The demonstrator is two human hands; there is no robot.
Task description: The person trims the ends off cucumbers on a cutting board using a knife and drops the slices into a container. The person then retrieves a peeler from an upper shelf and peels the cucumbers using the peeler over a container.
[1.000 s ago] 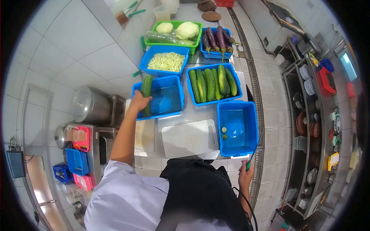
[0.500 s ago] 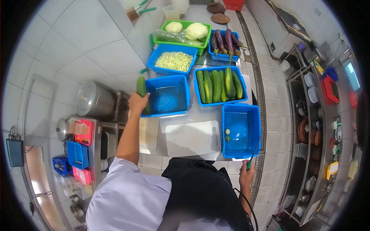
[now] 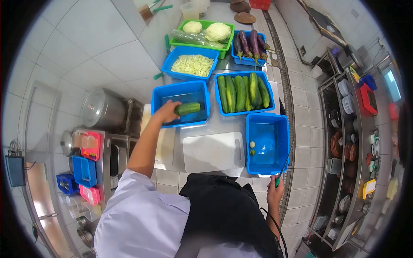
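- Far left, a lidded metal stockpot (image 3: 103, 109) stands by the tiled wall.
- Left hand (image 3: 169, 112): reaches into a blue tub (image 3: 189, 124). Fingers part-curled at the left end of a cucumber (image 3: 188, 109); can't tell if they actually grip it.
- Cucumber: inside that tub, roughly crosswise, right end pointing at the tub's right wall.
- Behind it: blue tub (image 3: 185, 77) of pale cut strips, then green tray (image 3: 224, 52) with two cabbages.
- White cutting board (image 3: 213, 152): front of the metal table, bare.
- Right of the first tub: blue tub (image 3: 247, 114) with whole cucumbers in a row; eggplants (image 3: 254, 45) behind.
- Front right: blue tub (image 3: 271, 142), two small round pieces (image 3: 252, 144) near its left wall.
- Right hand (image 3: 275, 189): fingers closed around the green handle of a knife (image 3: 277, 182), blade up by that tub's right edge.
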